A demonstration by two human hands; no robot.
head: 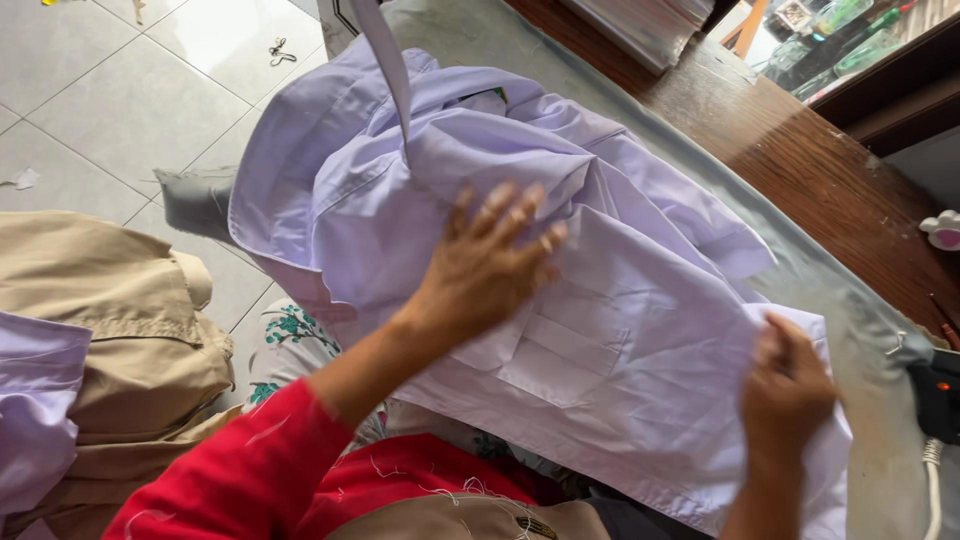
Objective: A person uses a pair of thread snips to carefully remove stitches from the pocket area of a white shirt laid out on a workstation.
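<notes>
Shirt [600, 330], pale lilac and crumpled, lies spread over a grey-green padded cloth [850, 300] that covers a dark wooden table [800, 170]; its far left part hangs over the table's edge toward the tiled floor [120, 110], and a breast pocket faces up near the middle. Left hand [490, 265] lies flat on the shirt just left of the pocket, fingers spread and apart, pressing the fabric rather than clutching it; its arm wears a red sleeve [240, 470]. Right hand [785, 390] sits at the shirt's near right edge, fingers curled together and pinched on the fabric there. A narrow pale strip [385, 60] rises from the shirt's far side toward the top of the view. At the left, near the floor, a heap of tan clothes [130, 340] lies with another lilac piece [35, 400] on its near left side. At the far right edge, a black tool with a small red light [940, 395] rests on the cloth, a white cord trailing below it, and a small pink and white object [945, 230] sits on the bare wood.
</notes>
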